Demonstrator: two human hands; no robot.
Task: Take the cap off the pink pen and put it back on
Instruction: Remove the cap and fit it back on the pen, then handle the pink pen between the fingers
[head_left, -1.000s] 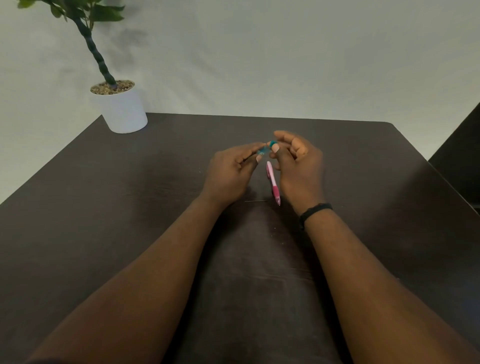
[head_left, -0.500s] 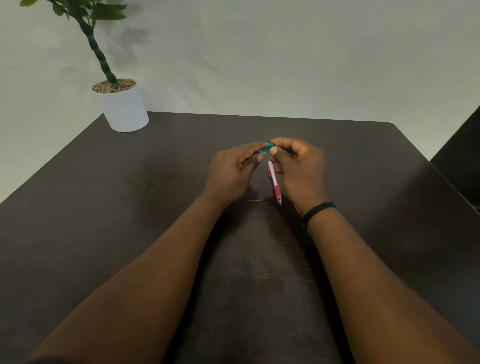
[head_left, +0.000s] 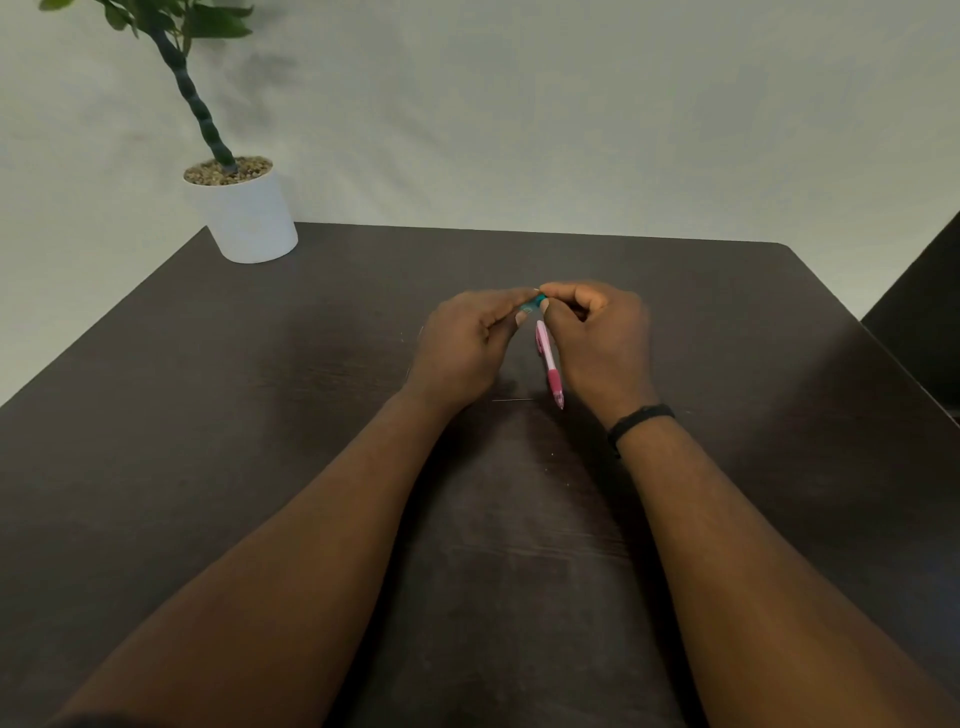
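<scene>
I see a dark wooden table (head_left: 208, 415); on its far-left corner stands a white potted plant (head_left: 244, 215).

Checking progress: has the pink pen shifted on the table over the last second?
No. The pink pen lies in the same spot relative to the white plant pot, tip toward the person.

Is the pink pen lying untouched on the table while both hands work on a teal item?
Yes: the pink pen lies on the table between the hands, while left hand and right hand pinch the teal item.
</scene>
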